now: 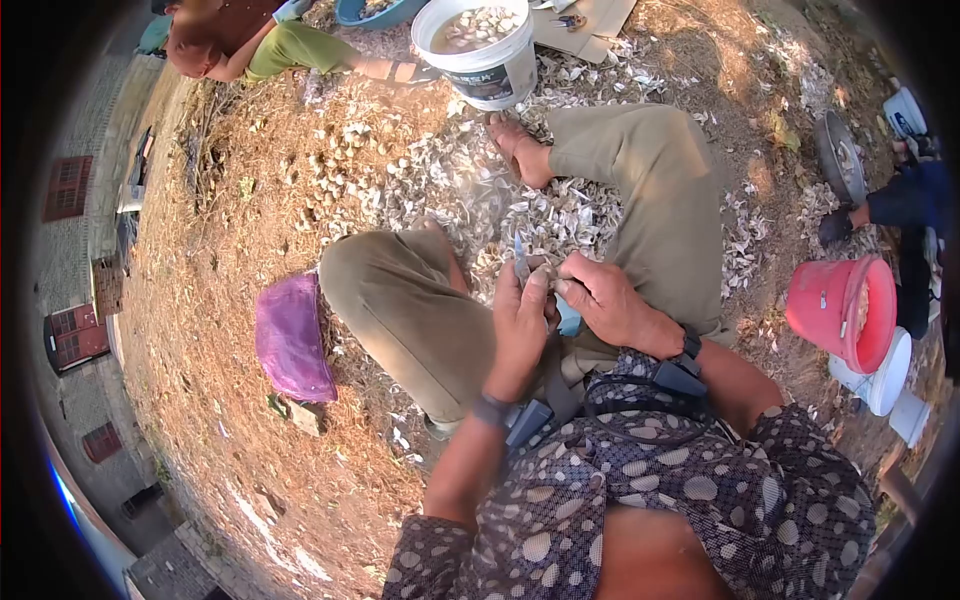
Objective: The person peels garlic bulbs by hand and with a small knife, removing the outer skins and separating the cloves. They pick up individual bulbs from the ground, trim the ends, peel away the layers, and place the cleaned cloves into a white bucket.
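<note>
My left hand (522, 318) is closed around a small knife (520, 256), its blade pointing up and away from me. My right hand (608, 302) is closed against it, thumb and fingertips pressed on a small brownish lump (547, 284) between the two hands. Fingers hide most of this lump, so its kind cannot be made out. Just under my hands shows a light-blue object (569, 318), mostly covered. Pale peelings (560, 215) lie thickly on the ground between my legs. Small round tan pieces (365, 150) are scattered beyond my left knee.
A white bucket (487, 80) with pale pieces in liquid stands ahead, a blue basin (380, 12) beside it. Flattened cardboard (585, 28) lies behind. A purple mesh sack (293, 338) is at left, a pink bucket (838, 310) at right. Other people sit at upper left and right.
</note>
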Motion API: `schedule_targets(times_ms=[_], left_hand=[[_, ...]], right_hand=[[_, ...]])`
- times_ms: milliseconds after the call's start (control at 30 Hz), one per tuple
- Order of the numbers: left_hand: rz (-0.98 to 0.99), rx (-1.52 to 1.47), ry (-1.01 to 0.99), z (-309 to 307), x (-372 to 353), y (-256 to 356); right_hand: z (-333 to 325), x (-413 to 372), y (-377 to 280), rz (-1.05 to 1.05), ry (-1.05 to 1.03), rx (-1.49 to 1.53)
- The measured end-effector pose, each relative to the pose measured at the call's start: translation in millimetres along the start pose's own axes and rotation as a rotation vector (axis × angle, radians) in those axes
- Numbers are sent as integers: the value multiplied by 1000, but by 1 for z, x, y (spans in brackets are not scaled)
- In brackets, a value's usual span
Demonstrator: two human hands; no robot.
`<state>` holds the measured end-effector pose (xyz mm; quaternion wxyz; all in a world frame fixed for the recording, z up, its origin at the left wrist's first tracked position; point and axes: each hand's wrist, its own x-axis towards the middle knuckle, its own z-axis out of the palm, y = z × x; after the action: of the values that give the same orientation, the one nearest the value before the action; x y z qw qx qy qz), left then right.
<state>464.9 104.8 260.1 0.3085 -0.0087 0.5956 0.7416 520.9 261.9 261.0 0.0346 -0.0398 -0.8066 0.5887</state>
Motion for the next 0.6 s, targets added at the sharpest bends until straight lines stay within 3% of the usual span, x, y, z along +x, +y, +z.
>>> schedule_targets(times_ms=[300, 400, 500, 600], left_hand=[[-140, -78, -12, -2, 0, -2], [-186, -142, -35, -3, -1, 0], [-135, -63, 19, 0, -1, -3], [42, 86, 21, -4, -3, -15]], right_hand=[[-5, 4, -7, 172, -50, 142], [-4, 6, 0, 141, -82, 214], [-3, 6, 6, 150, -141, 240], [2, 5, 7, 267, -113, 313]])
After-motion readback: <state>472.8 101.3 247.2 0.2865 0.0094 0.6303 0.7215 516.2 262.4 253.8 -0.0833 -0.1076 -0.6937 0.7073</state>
